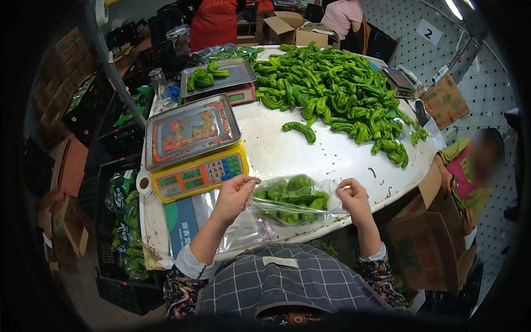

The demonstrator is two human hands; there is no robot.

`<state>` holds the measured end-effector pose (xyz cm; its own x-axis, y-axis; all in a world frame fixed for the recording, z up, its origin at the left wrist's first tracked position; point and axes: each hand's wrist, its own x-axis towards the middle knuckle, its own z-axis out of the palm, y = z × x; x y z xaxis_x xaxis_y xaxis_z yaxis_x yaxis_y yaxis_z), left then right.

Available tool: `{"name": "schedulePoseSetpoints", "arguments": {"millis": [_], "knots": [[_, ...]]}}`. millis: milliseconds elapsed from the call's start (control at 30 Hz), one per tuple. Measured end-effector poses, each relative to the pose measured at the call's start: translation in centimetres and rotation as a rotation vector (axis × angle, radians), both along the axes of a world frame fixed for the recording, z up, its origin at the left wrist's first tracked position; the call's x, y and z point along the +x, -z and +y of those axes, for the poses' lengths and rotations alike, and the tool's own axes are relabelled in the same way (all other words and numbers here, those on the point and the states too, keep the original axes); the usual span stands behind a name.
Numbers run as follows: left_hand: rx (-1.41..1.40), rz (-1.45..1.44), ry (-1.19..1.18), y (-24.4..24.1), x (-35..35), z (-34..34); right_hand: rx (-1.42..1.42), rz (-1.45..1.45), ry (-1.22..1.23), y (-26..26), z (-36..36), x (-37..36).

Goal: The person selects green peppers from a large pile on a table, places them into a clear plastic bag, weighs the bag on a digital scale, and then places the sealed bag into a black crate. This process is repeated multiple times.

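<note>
A clear plastic bag (pixel 296 203) with several green peppers (pixel 300 182) inside lies at the near edge of the white table (pixel 265 141). My left hand (pixel 236 197) pinches the bag's left end between thumb and fingers. At the opposite end, my right hand (pixel 354 198) grips the plastic, which is drawn taut between both hands. Flat clear bags (pixel 244 224) are stacked under my left forearm. Just beyond my left hand stands a yellow digital scale (pixel 199 174) with a bare, stained metal pan (pixel 191 130).
A large heap of long green peppers (pixel 332 87) covers the table's far right. A second scale's tray (pixel 218 76) holds a few peppers. Black crates (pixel 124 282) with bagged greens stand at left. To the right, a person (pixel 468 166) holds a pepper beside an open cardboard box (pixel 427 245).
</note>
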<state>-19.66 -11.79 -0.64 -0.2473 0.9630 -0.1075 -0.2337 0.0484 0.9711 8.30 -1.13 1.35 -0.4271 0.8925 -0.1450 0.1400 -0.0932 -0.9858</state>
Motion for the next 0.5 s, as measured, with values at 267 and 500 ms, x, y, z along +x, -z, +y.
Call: {"name": "schedulePoseSetpoints", "arguments": {"millis": [267,500], "knots": [[-0.022,-0.037,0.124,-3.9,0.0,-2.6,-0.084,0.134,-0.038,-3.6,-1.7,0.2],[-0.032,-0.181,0.047,-6.4,-6.2,-2.1,0.001,0.263,-0.088,-7.8,0.0,-6.2]]}}
